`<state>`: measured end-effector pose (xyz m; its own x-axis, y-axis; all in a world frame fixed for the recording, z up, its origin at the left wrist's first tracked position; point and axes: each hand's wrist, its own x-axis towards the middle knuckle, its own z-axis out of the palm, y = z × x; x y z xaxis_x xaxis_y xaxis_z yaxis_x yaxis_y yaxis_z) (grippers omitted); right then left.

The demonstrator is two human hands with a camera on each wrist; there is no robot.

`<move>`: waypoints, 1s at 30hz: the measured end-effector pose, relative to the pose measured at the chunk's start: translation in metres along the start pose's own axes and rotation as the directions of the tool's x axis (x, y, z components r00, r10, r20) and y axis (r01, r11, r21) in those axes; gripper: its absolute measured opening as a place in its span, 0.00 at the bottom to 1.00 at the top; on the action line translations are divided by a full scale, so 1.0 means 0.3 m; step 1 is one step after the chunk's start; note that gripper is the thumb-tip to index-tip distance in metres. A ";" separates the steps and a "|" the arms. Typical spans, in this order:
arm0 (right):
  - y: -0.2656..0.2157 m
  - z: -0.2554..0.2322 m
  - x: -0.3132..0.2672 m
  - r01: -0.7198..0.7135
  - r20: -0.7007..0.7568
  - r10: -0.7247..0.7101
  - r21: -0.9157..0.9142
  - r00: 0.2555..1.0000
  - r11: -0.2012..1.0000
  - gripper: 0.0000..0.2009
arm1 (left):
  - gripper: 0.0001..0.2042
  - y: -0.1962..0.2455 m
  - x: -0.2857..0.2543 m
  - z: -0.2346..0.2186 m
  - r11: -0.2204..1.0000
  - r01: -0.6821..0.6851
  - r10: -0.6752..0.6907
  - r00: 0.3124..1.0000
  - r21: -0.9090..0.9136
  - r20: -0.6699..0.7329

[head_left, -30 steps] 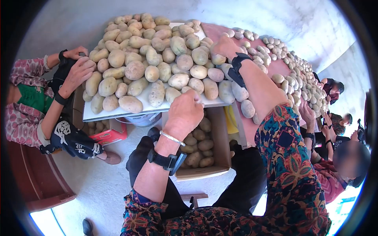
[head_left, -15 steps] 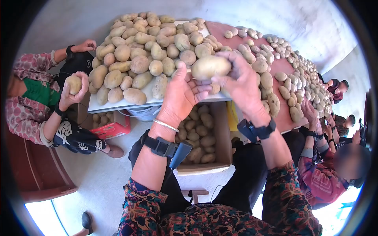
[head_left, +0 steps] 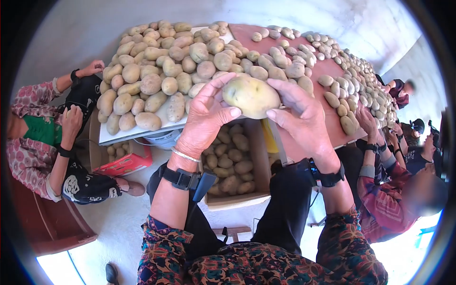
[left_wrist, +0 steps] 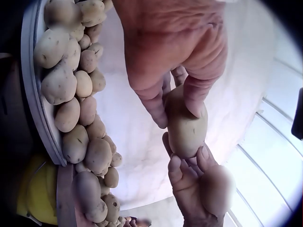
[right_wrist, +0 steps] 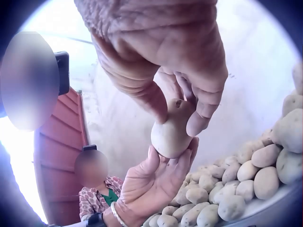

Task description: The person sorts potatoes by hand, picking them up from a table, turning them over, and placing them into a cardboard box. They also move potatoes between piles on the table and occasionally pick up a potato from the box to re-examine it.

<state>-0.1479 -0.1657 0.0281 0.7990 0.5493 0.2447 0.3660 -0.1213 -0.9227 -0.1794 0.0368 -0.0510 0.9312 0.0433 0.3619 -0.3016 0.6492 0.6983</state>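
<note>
My left hand [head_left: 202, 117] had just taken hold of the big potato [head_left: 251, 97] my right hand [head_left: 306, 114] brought over, so both hands gripped it between them, which seemed to keep it steady for looking.

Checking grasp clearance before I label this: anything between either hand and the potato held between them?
Nothing visible. The left hand and right hand hold the potato from opposite ends, bare fingers and thumbs directly on its skin in both wrist views. The piled potatoes lie beyond it, not between.
</note>
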 end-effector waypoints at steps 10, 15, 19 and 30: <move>0.222 0.098 -0.070 -0.102 -0.104 0.164 0.438 0.981 0.893 0.30 | 0.32 0.018 -0.021 -0.018 0.982 0.115 -0.125 0.990 0.153 0.064; 0.266 0.128 -0.008 -0.013 -0.089 0.057 0.431 0.994 0.902 0.30 | 0.29 0.017 -0.020 -0.046 0.970 0.083 -0.083 0.996 0.228 -0.008; 0.323 0.132 0.024 0.016 -0.104 0.044 0.515 0.994 0.857 0.29 | 0.27 0.029 -0.027 -0.062 0.978 0.170 -0.160 0.984 0.125 -0.082; 0.281 0.057 0.008 0.000 -0.054 0.035 0.546 0.998 0.837 0.27 | 0.23 -0.049 0.003 -0.064 0.957 0.283 -0.289 0.951 -0.071 -0.109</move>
<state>-0.1232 -0.1605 -0.0542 0.8360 0.4991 0.2281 0.0460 0.3504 -0.9355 -0.1703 0.0419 -0.0728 0.9951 -0.0641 0.0753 -0.0107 0.6874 0.7262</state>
